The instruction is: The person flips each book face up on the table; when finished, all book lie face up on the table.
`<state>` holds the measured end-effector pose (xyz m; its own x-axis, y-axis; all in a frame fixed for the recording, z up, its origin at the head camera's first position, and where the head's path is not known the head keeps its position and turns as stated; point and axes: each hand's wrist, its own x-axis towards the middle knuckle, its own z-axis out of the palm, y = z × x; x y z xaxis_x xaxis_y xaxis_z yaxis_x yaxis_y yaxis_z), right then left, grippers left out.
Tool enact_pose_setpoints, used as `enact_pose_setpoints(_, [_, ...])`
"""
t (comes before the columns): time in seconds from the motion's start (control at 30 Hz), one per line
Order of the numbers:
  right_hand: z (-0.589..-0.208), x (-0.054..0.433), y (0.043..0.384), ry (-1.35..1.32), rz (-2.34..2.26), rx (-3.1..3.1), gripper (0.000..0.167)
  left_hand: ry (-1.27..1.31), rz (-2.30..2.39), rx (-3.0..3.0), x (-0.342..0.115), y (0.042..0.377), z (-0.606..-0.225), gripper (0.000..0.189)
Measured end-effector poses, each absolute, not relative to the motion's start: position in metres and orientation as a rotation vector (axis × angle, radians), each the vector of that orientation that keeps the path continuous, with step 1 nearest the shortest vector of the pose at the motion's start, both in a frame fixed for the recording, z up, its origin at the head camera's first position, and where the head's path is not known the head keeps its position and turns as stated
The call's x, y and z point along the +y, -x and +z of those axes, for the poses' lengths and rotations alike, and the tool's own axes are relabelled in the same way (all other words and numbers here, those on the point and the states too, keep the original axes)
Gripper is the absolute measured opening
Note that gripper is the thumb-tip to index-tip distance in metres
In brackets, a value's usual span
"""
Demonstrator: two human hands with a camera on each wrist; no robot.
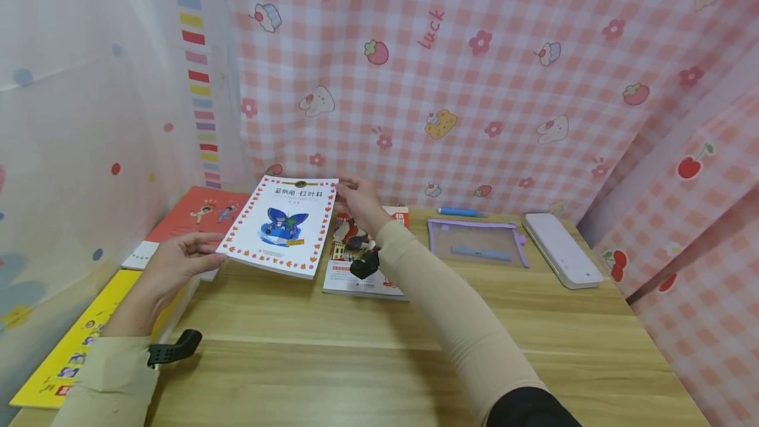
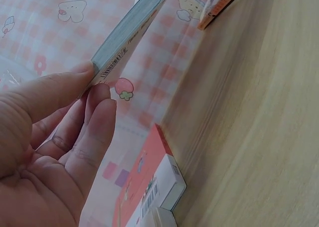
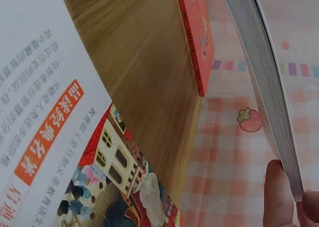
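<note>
A white paperback book (image 1: 286,226) with a blue butterfly and a leaf border on its cover is held above the table between both hands. My left hand (image 1: 180,262) pinches its near left corner, thumb on top and fingers beneath, as the left wrist view shows. At the far right corner my right hand (image 1: 363,201) grips the book; in the right wrist view its fingertips (image 3: 278,187) lie on both sides of the pages. Below the right forearm lies a book with a colourful house picture (image 1: 367,279), partly hidden by the arm.
A red and white book (image 1: 198,213) lies at the back left, a yellow book (image 1: 89,335) nearer the front. To the right are a purple-edged mesh pouch (image 1: 477,242), a blue pen (image 1: 459,212) and a pale pencil case (image 1: 562,249). Checked curtains (image 1: 445,84) hang behind the wooden table (image 1: 356,361).
</note>
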<state>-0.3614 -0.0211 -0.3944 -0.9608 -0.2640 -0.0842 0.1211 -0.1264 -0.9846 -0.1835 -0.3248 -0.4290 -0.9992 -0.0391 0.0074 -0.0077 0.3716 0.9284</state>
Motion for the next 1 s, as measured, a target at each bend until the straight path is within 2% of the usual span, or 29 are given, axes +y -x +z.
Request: enact_pose_setpoints(1.0, [-0.421,-0.024,0.371,0.153,-2.070,1.919,0.045,-0.076,-1.628,-2.673,-0.320,0.187,-0.437,0.052])
